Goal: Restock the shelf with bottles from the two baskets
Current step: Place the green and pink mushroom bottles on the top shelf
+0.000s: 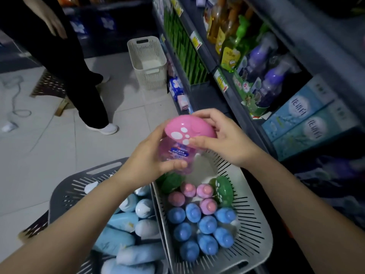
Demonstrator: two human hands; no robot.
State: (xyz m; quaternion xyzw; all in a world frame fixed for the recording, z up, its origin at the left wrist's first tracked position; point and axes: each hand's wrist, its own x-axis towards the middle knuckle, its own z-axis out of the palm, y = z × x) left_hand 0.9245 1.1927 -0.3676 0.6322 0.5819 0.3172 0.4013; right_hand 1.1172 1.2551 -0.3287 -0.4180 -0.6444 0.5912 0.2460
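Your left hand grips the bottle by its body, thumb across the label. Your right hand curls its fingers round the cap, both held above the basket.

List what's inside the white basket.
Upright blue-capped bottles, pink-capped bottles and green dome-capped bottles. The held pink bottle and left hand cover part of the far end; bottle bodies are hidden beneath their caps.
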